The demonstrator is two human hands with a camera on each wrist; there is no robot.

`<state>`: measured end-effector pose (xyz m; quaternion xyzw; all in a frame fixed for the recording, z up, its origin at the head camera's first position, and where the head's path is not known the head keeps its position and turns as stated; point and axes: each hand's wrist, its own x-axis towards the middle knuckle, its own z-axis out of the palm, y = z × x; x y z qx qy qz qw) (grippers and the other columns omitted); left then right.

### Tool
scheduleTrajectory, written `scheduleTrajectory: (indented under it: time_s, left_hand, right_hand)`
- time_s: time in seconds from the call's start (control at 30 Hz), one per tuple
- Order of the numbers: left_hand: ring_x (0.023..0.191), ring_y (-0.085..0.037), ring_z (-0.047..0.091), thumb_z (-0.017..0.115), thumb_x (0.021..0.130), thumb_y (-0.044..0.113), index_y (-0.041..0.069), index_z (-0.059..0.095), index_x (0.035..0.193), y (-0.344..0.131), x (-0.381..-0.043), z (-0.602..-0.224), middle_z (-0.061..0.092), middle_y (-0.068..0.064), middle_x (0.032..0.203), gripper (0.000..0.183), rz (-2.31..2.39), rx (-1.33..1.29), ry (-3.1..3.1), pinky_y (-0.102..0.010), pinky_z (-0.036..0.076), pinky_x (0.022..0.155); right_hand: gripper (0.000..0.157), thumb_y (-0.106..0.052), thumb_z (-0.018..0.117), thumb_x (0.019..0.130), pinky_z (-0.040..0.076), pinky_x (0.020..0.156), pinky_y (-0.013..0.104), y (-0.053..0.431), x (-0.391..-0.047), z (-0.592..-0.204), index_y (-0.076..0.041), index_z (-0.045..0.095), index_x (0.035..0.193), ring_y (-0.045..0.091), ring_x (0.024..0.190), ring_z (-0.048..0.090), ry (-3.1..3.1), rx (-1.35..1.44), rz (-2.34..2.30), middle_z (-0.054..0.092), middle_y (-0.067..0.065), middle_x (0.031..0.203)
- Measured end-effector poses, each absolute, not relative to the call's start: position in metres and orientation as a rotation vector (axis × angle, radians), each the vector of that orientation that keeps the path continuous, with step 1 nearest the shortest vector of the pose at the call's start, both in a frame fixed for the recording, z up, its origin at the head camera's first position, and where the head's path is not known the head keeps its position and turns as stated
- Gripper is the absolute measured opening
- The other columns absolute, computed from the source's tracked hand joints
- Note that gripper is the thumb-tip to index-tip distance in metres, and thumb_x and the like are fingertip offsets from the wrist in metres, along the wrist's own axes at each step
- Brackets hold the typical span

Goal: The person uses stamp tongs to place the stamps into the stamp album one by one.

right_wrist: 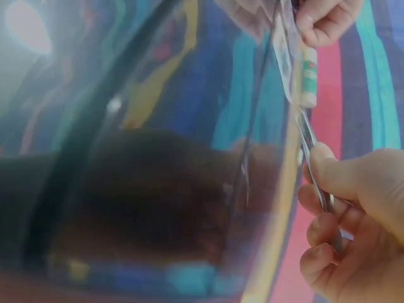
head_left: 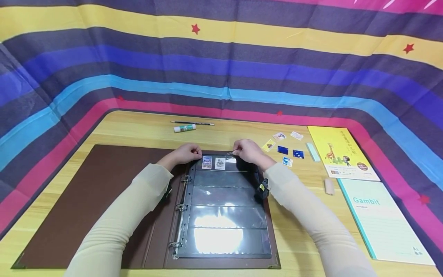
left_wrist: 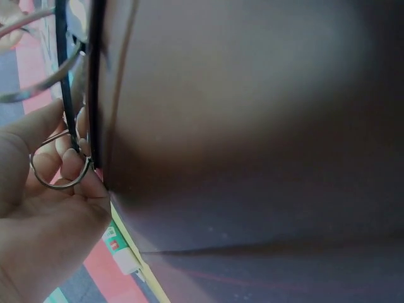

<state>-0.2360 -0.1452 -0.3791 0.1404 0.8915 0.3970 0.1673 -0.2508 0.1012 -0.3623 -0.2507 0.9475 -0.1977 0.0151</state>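
Observation:
A stamp album point(head_left: 128, 200) lies open, with a black page of clear pockets point(head_left: 226, 196) on its metal rings point(head_left: 181, 207). Two stamps, a bluish one point(head_left: 207, 162) and a grey one point(head_left: 220, 163), sit side by side in the top pocket. My left hand point(head_left: 188, 153) pinches the page's upper left edge, close to a ring point(left_wrist: 60, 185). At the top edge, right of the grey stamp, my right hand point(head_left: 249, 151) grips metal tweezers point(right_wrist: 306, 139). Their tips are at the pocket's edge; whether they hold anything is unclear.
Several loose stamps point(head_left: 282, 150) lie right of the album. Beyond them are a pale green box point(head_left: 313, 152), a yellow book point(head_left: 340, 152), a beige eraser-like block point(head_left: 329, 186) and a notebook point(head_left: 384, 219). A glue stick point(head_left: 185, 128) and pencil point(head_left: 192, 123) lie behind the album.

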Motion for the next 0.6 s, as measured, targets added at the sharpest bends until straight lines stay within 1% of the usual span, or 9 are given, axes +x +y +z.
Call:
scheduleTrajectory:
  time_s: [0.07, 0.17, 0.3, 0.37, 0.6]
  left_hand:
    - [0.071, -0.018, 0.042, 0.049, 0.082, 0.01, 0.003, 0.052, 0.084, -0.145, -0.236, -0.379, 0.049, -0.006, 0.08, 0.008, 1.118, 0.399, 2.542, -0.029, 0.036, 0.065]
    - [0.071, -0.018, 0.042, 0.049, 0.082, 0.01, 0.003, 0.052, 0.084, -0.144, -0.236, -0.38, 0.049, -0.007, 0.08, 0.008, 1.112, 0.399, 2.543, -0.029, 0.036, 0.065]
    - [0.07, -0.018, 0.042, 0.049, 0.082, 0.01, 0.002, 0.052, 0.084, -0.144, -0.237, -0.38, 0.049, -0.007, 0.079, 0.008, 1.113, 0.411, 2.543, -0.03, 0.036, 0.066]
    - [0.07, -0.018, 0.042, 0.049, 0.082, 0.009, 0.002, 0.052, 0.084, -0.144, -0.236, -0.38, 0.049, -0.007, 0.078, 0.008, 1.113, 0.416, 2.548, -0.03, 0.036, 0.065]
    - [0.068, -0.018, 0.042, 0.049, 0.082, 0.01, 0.002, 0.052, 0.084, -0.144, -0.234, -0.378, 0.048, -0.007, 0.077, 0.009, 1.108, 0.408, 2.546, -0.03, 0.036, 0.063]
  right_hand:
    - [0.01, -0.017, 0.059, 0.077, 0.038, 0.066, 0.032, 0.11, -0.252, -0.358, -0.008, 0.055, 0.075, 0.018, 0.069, 0.049, 2.97, -0.744, -0.648, 0.055, 0.003, 0.073]
    - [0.012, -0.018, 0.055, 0.08, 0.038, 0.065, 0.034, 0.132, -0.251, -0.35, -0.006, 0.052, 0.081, 0.02, 0.07, 0.048, 2.962, -0.68, -0.719, 0.053, 0.007, 0.077]
    - [0.009, -0.013, 0.048, 0.083, 0.039, 0.063, 0.034, 0.17, -0.246, -0.339, -0.004, 0.048, 0.087, 0.02, 0.071, 0.048, 2.929, -0.642, -0.793, 0.052, 0.008, 0.08]
    - [0.008, -0.011, 0.047, 0.084, 0.038, 0.063, 0.034, 0.19, -0.243, -0.337, -0.003, 0.048, 0.087, 0.021, 0.07, 0.047, 2.941, -0.647, -0.795, 0.052, 0.009, 0.079]
    - [0.011, -0.004, 0.048, 0.082, 0.039, 0.069, 0.039, 0.257, -0.231, -0.344, 0.003, 0.051, 0.089, 0.026, 0.078, 0.051, 2.982, -0.572, -0.687, 0.054, 0.014, 0.083]
